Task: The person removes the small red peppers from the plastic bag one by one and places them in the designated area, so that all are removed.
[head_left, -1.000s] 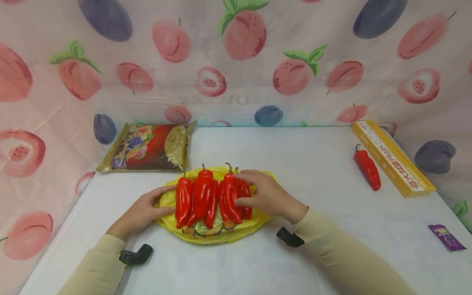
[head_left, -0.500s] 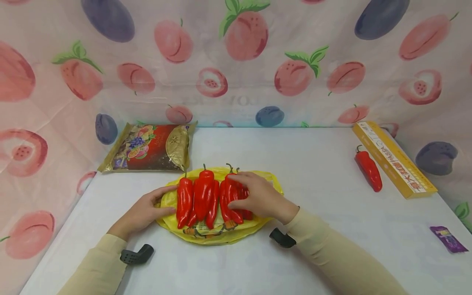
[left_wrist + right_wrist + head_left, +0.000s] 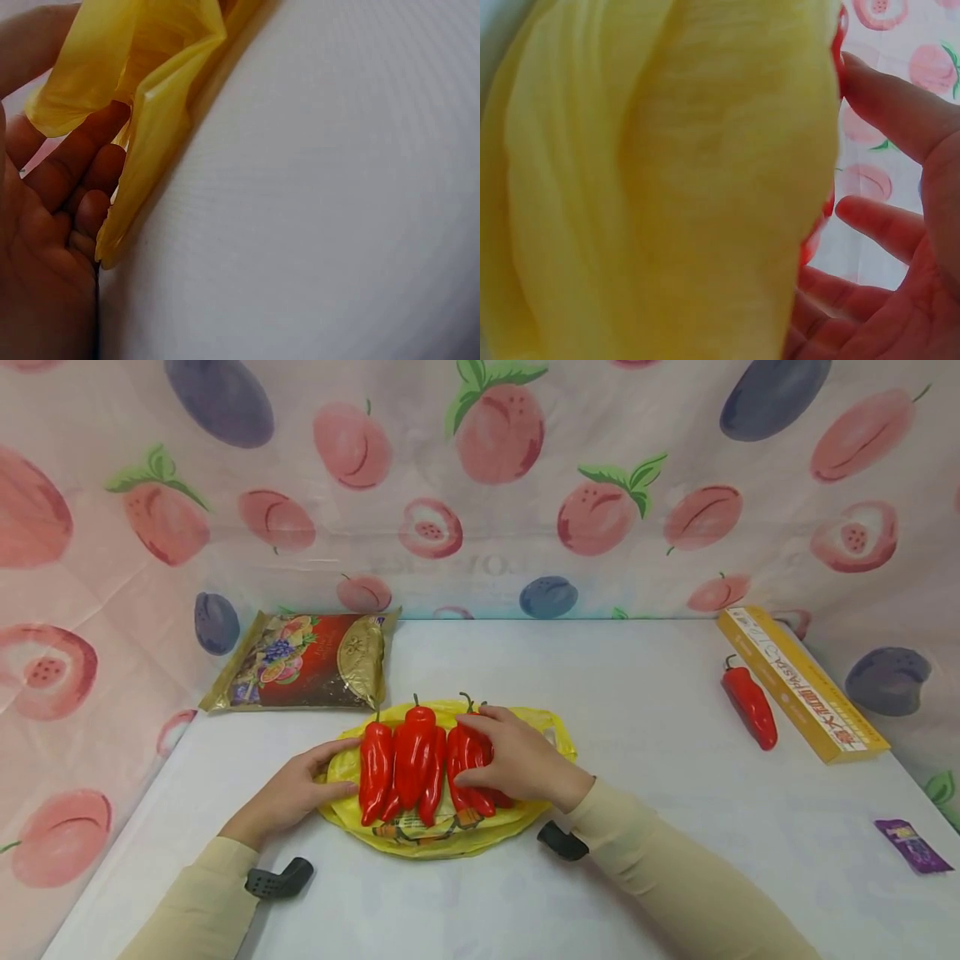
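Observation:
Several glossy red peppers (image 3: 415,760) lie side by side on a crumpled yellow plastic bag (image 3: 450,846), mid-table in the head view. My right hand (image 3: 521,760) reaches over the right-hand peppers, its thumb and fingers spread apart and touching them. In the right wrist view the bag (image 3: 705,165) hides most of the peppers, while the fingers (image 3: 881,225) extend fairly straight. At the bag's left edge rests my left hand (image 3: 292,789), thumb and fingers apart. The left wrist view has its loosely bent fingers (image 3: 94,165) against the yellow plastic.
A gold and red foil package (image 3: 307,660) lies at the back left. On the right, a single red pepper (image 3: 750,706) lies beside a long yellow pasta box (image 3: 806,689). A small purple packet (image 3: 912,846) is near the right edge. A fruit-print cloth (image 3: 495,527) hangs behind the table.
My right hand has shifted left over the right-hand peppers, covering more of them. The left hand, the bag and the other things stay about where they were.

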The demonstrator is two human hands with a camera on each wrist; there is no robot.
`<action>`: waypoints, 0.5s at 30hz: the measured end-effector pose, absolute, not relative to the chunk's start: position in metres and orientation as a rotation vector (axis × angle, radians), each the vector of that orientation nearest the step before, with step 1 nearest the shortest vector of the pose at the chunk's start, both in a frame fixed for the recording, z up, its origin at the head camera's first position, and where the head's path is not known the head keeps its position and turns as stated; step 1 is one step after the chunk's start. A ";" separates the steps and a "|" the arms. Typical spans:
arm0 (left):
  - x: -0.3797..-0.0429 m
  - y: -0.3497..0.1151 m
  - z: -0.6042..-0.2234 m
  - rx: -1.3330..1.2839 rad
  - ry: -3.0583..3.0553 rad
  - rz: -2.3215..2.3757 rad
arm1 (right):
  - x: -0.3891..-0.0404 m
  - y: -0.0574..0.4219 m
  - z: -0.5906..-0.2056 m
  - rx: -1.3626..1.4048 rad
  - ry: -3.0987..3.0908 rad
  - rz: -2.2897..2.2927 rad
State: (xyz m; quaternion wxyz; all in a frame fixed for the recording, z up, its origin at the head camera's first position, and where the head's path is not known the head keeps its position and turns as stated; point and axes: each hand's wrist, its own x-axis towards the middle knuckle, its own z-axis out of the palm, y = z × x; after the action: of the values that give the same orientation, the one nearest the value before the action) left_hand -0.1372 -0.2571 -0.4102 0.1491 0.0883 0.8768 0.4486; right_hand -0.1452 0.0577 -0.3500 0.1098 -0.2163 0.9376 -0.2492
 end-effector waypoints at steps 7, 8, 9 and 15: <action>-0.137 -0.257 -0.410 0.243 2.520 1.287 | -0.145 0.052 -0.352 -0.618 2.757 -0.682; -0.137 -0.257 -0.410 0.242 2.519 1.286 | -0.145 0.052 -0.352 -0.610 2.748 -0.686; -0.137 -0.257 -0.410 0.241 2.516 1.290 | -0.145 0.052 -0.353 -0.601 2.740 -0.690; -0.137 -0.257 -0.410 0.245 2.530 1.277 | -0.145 0.053 -0.353 -0.582 2.722 -0.731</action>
State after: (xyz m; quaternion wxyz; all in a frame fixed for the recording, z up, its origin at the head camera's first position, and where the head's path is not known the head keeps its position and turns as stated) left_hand -0.1371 -0.2566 -0.4102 0.1479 0.0852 0.8796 0.4440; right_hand -0.1450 0.0532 -0.3534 0.1317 -0.2004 0.9376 -0.2518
